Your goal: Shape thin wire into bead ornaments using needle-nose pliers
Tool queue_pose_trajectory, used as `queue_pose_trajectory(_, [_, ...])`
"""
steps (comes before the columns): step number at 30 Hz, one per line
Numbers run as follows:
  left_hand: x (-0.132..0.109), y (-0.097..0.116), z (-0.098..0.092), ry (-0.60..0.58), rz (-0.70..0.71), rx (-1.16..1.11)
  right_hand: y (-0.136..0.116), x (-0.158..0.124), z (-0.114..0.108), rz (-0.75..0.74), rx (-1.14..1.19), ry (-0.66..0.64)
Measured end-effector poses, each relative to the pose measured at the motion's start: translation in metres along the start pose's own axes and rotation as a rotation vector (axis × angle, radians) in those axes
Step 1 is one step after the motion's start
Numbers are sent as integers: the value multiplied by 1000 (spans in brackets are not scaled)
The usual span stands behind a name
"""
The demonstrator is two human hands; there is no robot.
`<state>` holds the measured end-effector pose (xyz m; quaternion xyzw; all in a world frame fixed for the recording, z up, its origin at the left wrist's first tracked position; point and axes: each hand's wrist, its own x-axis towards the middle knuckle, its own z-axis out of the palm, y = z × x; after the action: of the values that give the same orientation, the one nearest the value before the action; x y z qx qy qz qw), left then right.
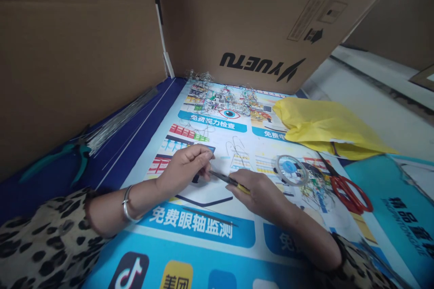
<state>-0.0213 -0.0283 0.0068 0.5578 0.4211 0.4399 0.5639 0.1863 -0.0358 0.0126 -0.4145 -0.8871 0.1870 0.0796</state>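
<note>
1. Cardboard walls (pixel 84 54) close off the far and left sides of the workspace. The far one carries a printed brand name upside down, and beyond it on the right I see pale floor.
2. A glossy printed poster (pixel 203 230) covers the table, lying on a dark blue cloth (pixel 135 135) that shows along the left. I judge the slick surface to be a risk, because small parts could skid on it or get lost against the busy print.
3. A yellow bag (pixel 322 126) lies crumpled at the far right.
4. The left hand (pixel 185 167) rests mid-table with its fingertips pinched narrow at the tool's tip. I cannot tell what is between them.
5. The right hand (pixel 261 194) is just beside it, fingers wrapped around a yellow-handled tool (pixel 228 179) that points left. If the pinch slips, the tip could jab a finger.
6. A bundle of straight wires (pixel 118 122) lies along the left, its near end by the teal pliers (pixel 68 158).
7. Red scissors (pixel 349 192) sit near the right forearm, where a sleeve could drag them.
8. A clear spool (pixel 291 169) lies just beyond the right hand.
9. Bent wire loops (pixel 237 146) lie just beyond the hands, with a tangle of wire pieces (pixel 224 99) farther off. They could snag one another.
</note>
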Motion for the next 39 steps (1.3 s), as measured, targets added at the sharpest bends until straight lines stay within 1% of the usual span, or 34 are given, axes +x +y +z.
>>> queue_pose_trajectory(2, [0,0,-1,3,-4,3,3,0,8,-22,-115,108])
queue_pose_trajectory(4, [1,0,-1,8,-18,-2,5,0,14,-59,-216,184])
queue_pose_trajectory(8, [3,-1,-1,9,-46,-26,5,1,17,-86,-313,254])
queue_pose_trajectory(12, [3,-1,-1,4,-66,-41,5,1,17,-103,-339,261])
queue_pose_trajectory(26, [4,-1,0,11,-101,-54,6,0,18,-126,-318,262])
queue_pose_trajectory(31, [4,0,0,19,-110,-59,4,0,16,-102,-303,220])
queue_pose_trajectory(39, [3,0,0,19,-94,-44,4,-1,15,-93,-268,196])
